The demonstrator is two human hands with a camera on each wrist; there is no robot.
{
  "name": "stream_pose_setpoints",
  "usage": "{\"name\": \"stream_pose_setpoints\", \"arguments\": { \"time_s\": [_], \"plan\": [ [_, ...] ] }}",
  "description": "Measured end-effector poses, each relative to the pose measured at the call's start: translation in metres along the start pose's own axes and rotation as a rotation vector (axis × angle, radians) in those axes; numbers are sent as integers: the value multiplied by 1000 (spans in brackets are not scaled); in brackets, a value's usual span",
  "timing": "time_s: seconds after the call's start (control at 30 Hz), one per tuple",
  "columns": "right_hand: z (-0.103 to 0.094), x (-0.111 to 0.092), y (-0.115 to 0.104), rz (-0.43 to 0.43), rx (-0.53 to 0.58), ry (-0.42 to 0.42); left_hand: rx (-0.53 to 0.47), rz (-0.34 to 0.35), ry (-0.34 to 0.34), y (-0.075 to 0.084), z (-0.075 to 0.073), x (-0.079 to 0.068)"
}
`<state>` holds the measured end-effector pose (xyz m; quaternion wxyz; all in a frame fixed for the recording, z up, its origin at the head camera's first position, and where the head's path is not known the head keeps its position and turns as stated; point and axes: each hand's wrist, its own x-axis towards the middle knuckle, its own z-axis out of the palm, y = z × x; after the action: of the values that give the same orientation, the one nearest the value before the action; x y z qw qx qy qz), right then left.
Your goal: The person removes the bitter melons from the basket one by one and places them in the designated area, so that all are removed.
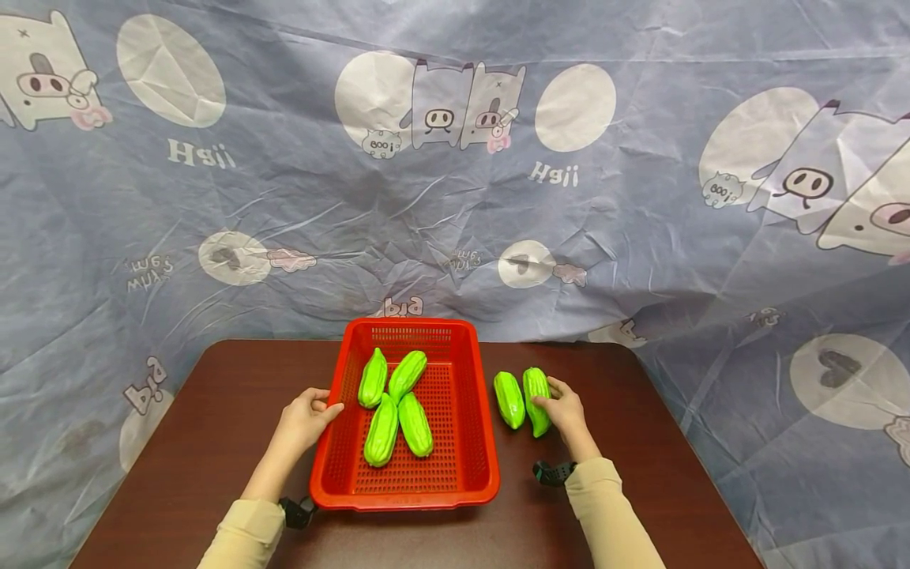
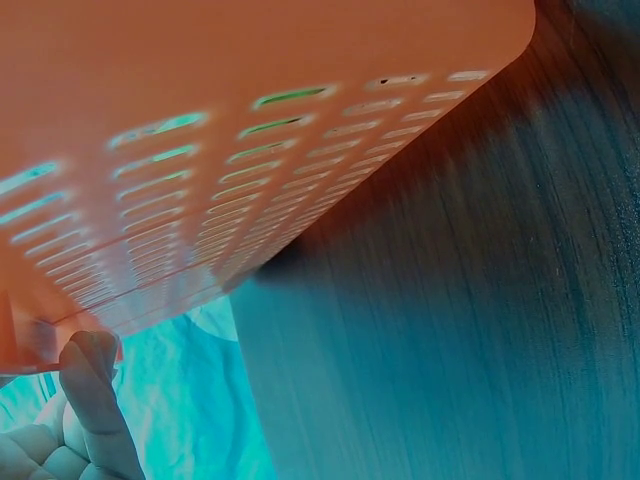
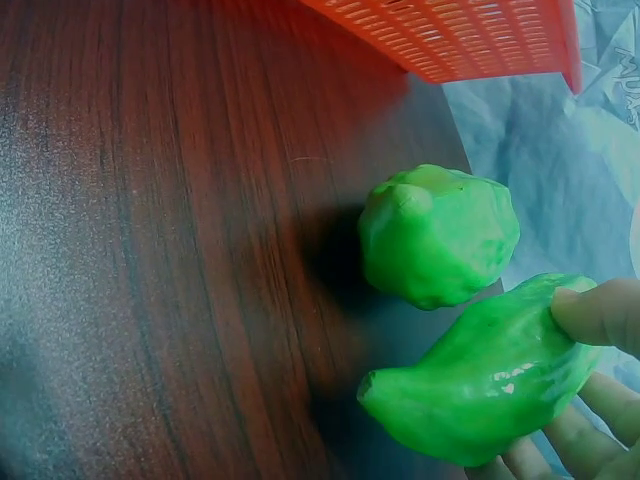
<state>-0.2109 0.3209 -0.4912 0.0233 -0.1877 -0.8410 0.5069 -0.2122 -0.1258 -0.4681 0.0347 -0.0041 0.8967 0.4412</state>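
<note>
My left hand [image 1: 306,416] grips the left rim of a red plastic basket [image 1: 460,500], thumb over the edge; the left wrist view shows its slotted side wall [image 2: 250,60] close up. Inside the basket lie several bright green bitter gourds [image 1: 381,431], in a rough cross. To the right of the basket, my right hand [image 1: 569,411] holds one bitter gourd [image 3: 490,375] between the thumb and the fingers, its narrow stem end pointing away from the palm. Just left of that, another bitter gourd [image 1: 509,400] lies on the table.
The dark brown wooden table [image 1: 249,395] carries the basket near its middle. Behind it hangs a wrinkled grey-blue cloth [image 1: 441,213] printed with cartoon pigs. A black band [image 1: 553,473] sits on the right wrist, and another [image 1: 297,514] on the left.
</note>
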Motion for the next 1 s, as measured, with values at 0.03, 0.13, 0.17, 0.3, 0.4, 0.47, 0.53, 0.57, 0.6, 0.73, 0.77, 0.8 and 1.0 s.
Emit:
{"name": "stream_pose_setpoints", "arguments": {
  "time_s": [0.03,0.13,0.17,0.3,0.4,0.47,0.53,0.57,0.6,0.73,0.77,0.8,1.0],
  "plan": [
    [0,0,0,-1,-1,0,1,2,2,0,0,0],
    [1,0,0,1,3,-6,5,10,10,0,0,0],
    [1,1,0,1,2,-9,7,12,11,0,1,0],
    [2,2,2,9,-11,-21,9,11,14,-1,1,0],
    [3,2,4,18,-24,-28,10,11,15,-1,1,0],
    [3,3,5,21,-32,-30,10,12,15,-2,1,0],
    [4,3,7,25,-42,-30,9,13,15,-2,0,0],
    [4,3,7,25,-43,-29,8,12,14,-1,0,0],
    [4,3,8,26,-46,-31,7,11,13,-1,0,0],
    [5,3,8,27,-52,-39,6,9,10,0,0,0],
    [5,3,8,26,-53,-42,7,7,9,0,0,0],
    [5,3,8,26,-56,-43,8,8,10,0,0,0],
    [7,3,8,28,-75,-39,6,4,9,0,0,0]
  ]
}}
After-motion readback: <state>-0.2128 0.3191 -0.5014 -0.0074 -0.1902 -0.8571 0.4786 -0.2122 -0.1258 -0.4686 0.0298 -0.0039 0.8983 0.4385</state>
